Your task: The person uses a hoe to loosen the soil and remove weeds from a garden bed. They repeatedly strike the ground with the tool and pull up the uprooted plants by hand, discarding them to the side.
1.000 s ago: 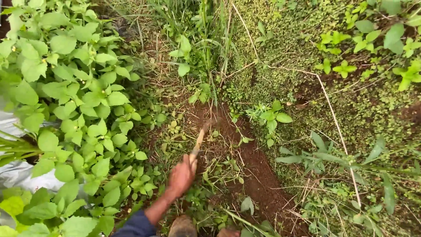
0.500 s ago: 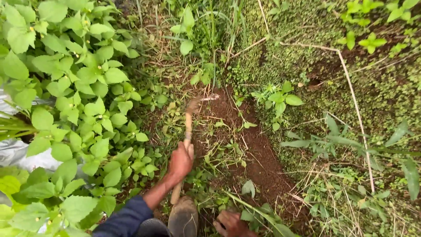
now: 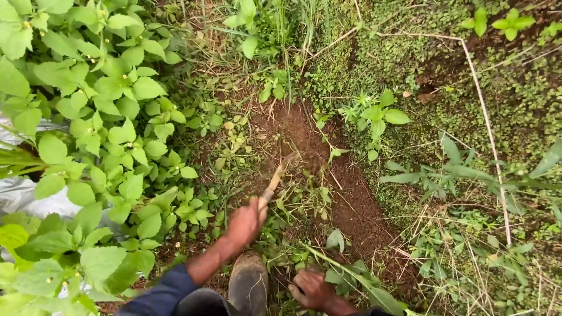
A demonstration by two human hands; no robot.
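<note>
My left hand (image 3: 246, 221), on a blue-sleeved arm, is shut on a short wooden-handled digging tool (image 3: 274, 181). The tool slants up and to the right, and its blurred head meets the bare reddish soil strip (image 3: 345, 205) among small weeds. My right hand (image 3: 311, 289) is low at the bottom edge with its fingers curled around the base of a long-leaved weed (image 3: 357, 281). A muddy boot toe (image 3: 249, 281) stands between the two hands.
A dense bush with broad light-green leaves and tiny yellow buds (image 3: 88, 117) fills the left side, with grey plastic sheet (image 3: 23, 202) under it. Low green ground cover (image 3: 497, 99), dry stalks (image 3: 486, 117) and grass tufts lie to the right and beyond.
The tool, lifted and pointing up half a second ago, has swung down to the right into the soil. My right hand has come further into view at the bottom.
</note>
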